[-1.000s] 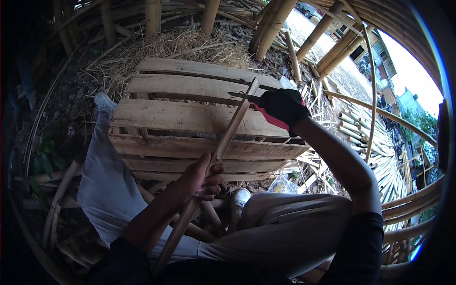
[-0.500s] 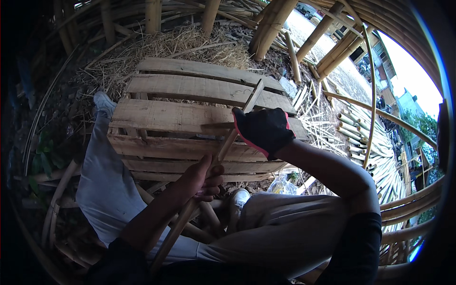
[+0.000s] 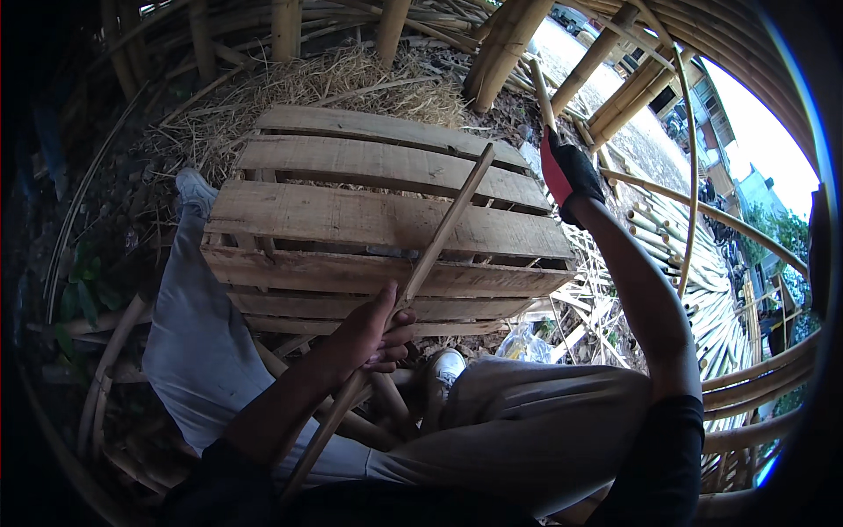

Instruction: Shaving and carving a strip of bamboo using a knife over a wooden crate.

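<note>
My bare left hand is wrapped round a long, narrow bamboo strip. The strip slants from beside my lap up across a slatted wooden crate, its far end over the top slats. My right hand, in a black and red glove, is off the strip, beyond the crate's right edge. Its fingers look closed together; anything inside them is hidden from this side. The tip of the glove overlaps the lower end of a bamboo pole behind it; I cannot tell whether they touch.
Dry straw lies behind the crate, with thick bamboo posts beyond. To the right are a stack of cut bamboo poles and a curved bamboo bar. A clear plastic bag lies by my right shoe.
My right hand has moved right and away from the strip, where a blade-like piece stuck out from its fist; that piece no longer shows. My left hand keeps its hold.
</note>
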The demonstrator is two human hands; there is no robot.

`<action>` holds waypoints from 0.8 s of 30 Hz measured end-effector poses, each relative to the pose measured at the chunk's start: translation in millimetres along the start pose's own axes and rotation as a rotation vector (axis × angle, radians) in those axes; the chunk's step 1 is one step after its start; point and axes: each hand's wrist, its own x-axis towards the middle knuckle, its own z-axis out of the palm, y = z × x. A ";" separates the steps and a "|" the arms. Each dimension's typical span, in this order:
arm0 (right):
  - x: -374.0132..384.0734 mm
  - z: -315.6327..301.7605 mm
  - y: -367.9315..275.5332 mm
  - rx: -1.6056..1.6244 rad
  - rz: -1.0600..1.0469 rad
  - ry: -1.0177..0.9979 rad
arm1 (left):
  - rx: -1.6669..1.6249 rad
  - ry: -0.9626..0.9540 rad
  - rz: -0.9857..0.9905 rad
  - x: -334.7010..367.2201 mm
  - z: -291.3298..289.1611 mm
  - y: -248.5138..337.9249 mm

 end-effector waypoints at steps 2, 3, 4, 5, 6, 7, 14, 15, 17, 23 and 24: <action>-10.4 -6.9 -16.4 0.005 -0.024 -0.022 | -0.001 0.031 0.013 -4.1 0.1 2.5; -13.9 -10.0 -21.0 0.006 -0.045 -0.038 | 0.000 0.055 0.026 -7.0 0.0 4.1; -10.8 -9.6 -18.9 -0.029 -0.138 -0.002 | 0.004 0.050 0.023 -8.4 -0.3 6.4; -12.1 -9.4 -15.7 -0.030 -0.132 0.001 | -0.005 0.025 0.045 -10.3 -1.1 8.9; -15.8 -8.4 -13.6 -0.101 -0.222 -0.045 | -0.014 0.000 0.067 -12.3 -1.4 11.2; -22.2 -8.9 -16.5 -0.169 -0.314 -0.094 | -0.011 0.000 0.064 -15.4 -0.3 13.5; -44.3 39.4 -19.2 -0.282 -0.865 0.145 | -0.050 0.046 0.103 -26.3 0.0 22.3; -42.2 44.1 -17.8 -0.280 -0.867 0.143 | -0.048 0.049 0.104 -26.6 -1.5 21.9; -30.7 53.6 -8.7 -0.066 -1.104 0.242 | -0.044 0.048 0.111 -27.7 -0.9 22.7; -28.7 38.3 -7.9 -0.490 -0.650 0.254 | -0.042 0.063 0.109 -29.5 -2.8 23.9; -36.2 33.8 -11.1 -0.491 -0.656 0.256 | -0.030 0.063 0.113 -29.8 -2.7 24.6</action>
